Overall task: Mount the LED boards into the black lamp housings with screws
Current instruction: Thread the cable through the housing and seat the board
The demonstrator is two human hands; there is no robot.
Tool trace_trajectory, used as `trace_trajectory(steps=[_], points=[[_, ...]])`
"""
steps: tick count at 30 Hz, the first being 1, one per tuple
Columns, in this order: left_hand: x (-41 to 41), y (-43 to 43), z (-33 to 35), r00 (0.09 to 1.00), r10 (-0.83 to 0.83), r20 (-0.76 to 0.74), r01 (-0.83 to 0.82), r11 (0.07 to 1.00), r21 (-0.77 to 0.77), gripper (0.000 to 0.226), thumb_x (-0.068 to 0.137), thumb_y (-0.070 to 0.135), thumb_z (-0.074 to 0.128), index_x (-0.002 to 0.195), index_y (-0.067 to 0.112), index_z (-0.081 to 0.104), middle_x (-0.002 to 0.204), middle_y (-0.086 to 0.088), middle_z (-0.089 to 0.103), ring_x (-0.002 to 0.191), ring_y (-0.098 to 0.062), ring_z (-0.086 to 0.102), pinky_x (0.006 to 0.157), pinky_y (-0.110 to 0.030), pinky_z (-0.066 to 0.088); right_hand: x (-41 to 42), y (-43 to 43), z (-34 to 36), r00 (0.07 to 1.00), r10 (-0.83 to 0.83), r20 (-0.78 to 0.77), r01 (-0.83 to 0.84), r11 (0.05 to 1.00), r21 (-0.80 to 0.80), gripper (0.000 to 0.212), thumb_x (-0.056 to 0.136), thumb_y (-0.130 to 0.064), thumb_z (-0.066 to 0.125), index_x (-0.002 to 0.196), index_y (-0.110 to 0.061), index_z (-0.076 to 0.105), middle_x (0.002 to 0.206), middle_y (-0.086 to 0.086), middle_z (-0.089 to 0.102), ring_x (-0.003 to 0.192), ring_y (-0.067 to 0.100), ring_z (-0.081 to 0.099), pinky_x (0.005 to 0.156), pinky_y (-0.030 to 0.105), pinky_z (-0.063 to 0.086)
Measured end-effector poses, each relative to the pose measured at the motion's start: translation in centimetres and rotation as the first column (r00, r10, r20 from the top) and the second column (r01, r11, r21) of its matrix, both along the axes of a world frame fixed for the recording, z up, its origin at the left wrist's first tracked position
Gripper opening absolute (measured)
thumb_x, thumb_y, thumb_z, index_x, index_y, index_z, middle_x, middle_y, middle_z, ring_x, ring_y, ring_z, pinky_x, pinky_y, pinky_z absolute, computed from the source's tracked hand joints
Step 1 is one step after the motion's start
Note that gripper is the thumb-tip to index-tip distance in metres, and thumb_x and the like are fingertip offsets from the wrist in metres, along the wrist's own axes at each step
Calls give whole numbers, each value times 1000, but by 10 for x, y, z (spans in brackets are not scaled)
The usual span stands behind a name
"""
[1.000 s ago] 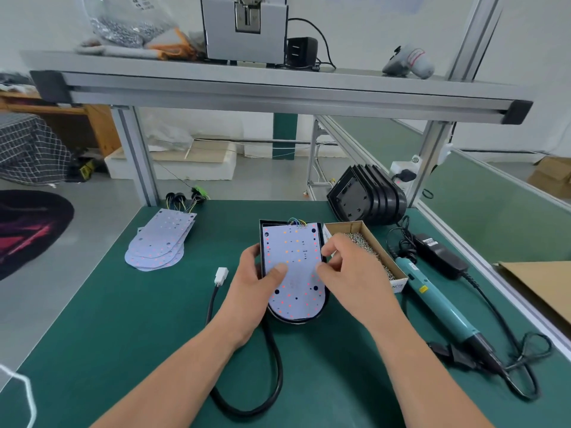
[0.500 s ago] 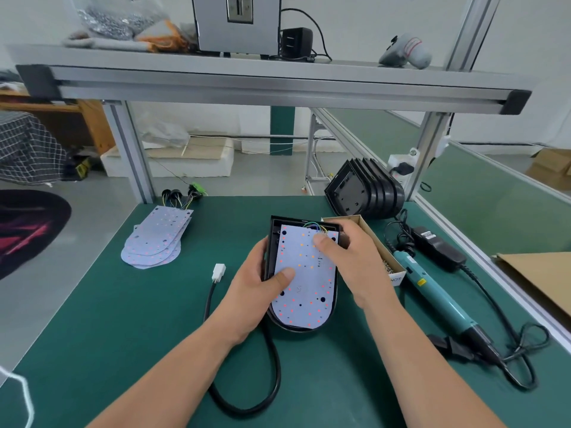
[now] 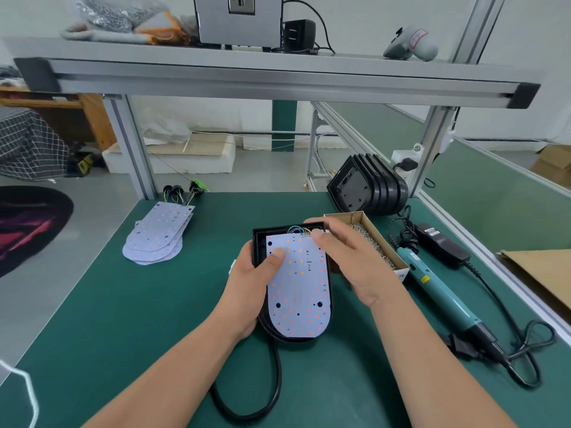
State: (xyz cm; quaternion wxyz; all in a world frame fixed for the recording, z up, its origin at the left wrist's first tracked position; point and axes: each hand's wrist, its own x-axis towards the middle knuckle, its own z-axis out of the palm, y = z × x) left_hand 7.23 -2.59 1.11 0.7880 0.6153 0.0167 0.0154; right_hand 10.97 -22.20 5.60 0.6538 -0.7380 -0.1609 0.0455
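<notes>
A black lamp housing [image 3: 259, 242] lies on the green mat in front of me, with a white LED board [image 3: 296, 291] dotted with red and orange LEDs resting inside it. My left hand [image 3: 251, 285] grips the housing's left side, its thumb pressing on the board's upper left. My right hand [image 3: 349, 261] curls over the housing's far right corner, its thumb on the board next to the coloured wires [image 3: 298, 229]. A cardboard box of screws [image 3: 372, 240] stands just right of the housing, partly hidden by my right hand.
A teal electric screwdriver [image 3: 438, 291] with its cord and a black power adapter [image 3: 441, 242] lie at the right. Spare LED boards [image 3: 157, 236] are stacked at the back left, spare black housings [image 3: 367, 186] at the back right. A thick black cable [image 3: 275, 393] loops toward me.
My right hand has moved from the board's middle up to the housing's far right corner. The left thumb has slid farther up the board.
</notes>
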Motion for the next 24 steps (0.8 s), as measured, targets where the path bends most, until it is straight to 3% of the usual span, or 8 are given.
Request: trace_trajectory(steps=[3,6,8,14,18,21,24], points=[[-1,-1,2,1000,-10,11,10,1000,15,45,94,40,69,133,20,61,129,-2,75,120,-28,72,104,-59,56,0,-5,0,999,18,-50,-15,998,53,29,88,-31,73,116,-37,75,95,3,68,93,14,65,89,35,51],[-2,-2,3,999,-28,16,28,999,26,44,95,37,69,135,20,60,128,-4,76,118,-29,73,103,-58,57,-1,2,1,992,-86,87,93,993,-70,19,86,-37,75,104,-42,71,90,-12,73,85,8,67,86,34,55],[-2,-2,3,1000,-21,21,20,999,29,43,95,35,70,134,19,61,127,-5,76,117,-30,74,102,-58,58,-1,8,0,980,-142,137,156,983,-98,19,86,-40,75,103,-44,69,91,-12,73,84,7,67,83,34,56],[-2,-3,1,1000,13,13,-13,1000,-8,42,92,31,75,131,20,63,124,-6,77,113,-33,75,100,-60,58,-3,12,-2,983,-157,93,163,985,-61,21,89,-31,75,110,-34,71,94,-11,73,87,9,67,85,35,55],[-3,-6,2,1000,27,7,-27,1000,-12,40,89,31,78,127,22,65,121,-5,78,110,-31,76,98,-58,60,-4,11,0,995,-98,34,97,995,30,21,87,-24,70,108,-27,72,109,10,75,103,32,70,93,48,56],[-3,-4,6,1000,19,-14,-19,999,-31,40,90,31,77,126,19,65,121,-6,78,112,-33,75,100,-59,59,-4,15,1,993,-109,36,108,993,38,19,85,-22,70,102,-31,72,106,8,75,94,19,70,87,40,57],[-2,-2,11,1000,5,-24,-7,996,-84,41,91,29,74,127,13,64,122,-12,77,114,-39,74,100,-62,58,-4,14,1,993,-120,11,119,991,53,20,83,-25,71,98,-37,72,95,-6,75,87,9,70,74,26,56]])
